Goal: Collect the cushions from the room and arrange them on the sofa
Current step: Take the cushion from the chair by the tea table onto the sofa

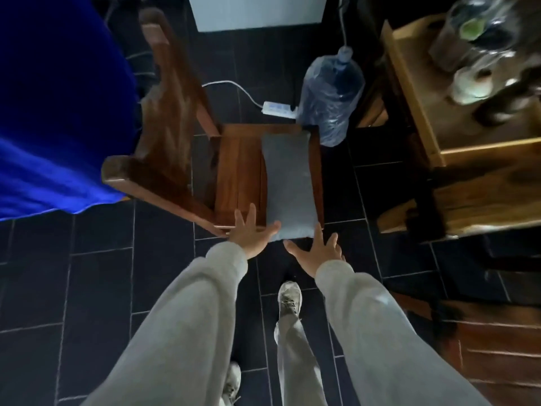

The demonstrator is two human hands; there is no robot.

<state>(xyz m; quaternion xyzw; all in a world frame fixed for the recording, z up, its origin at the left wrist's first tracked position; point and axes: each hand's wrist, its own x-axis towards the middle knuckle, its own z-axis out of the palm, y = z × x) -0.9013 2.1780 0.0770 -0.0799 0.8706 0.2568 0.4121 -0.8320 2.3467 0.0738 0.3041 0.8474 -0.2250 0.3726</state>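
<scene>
Grey cushion (pixel 288 183) on wooden chair (pixel 237 168), dark tile floor (pixel 96 288), hands (pixel 281 238) spread nr it.

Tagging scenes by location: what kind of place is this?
Most likely a room in a home, perhaps a dining or living area. Cues: a wooden chair with a grey cushion on its seat, a big water jug on the dark tiled floor, and a wooden table.

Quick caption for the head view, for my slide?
Both open hands, left hand and right hand, reach for the grey cushion on the wooden chair.
</scene>
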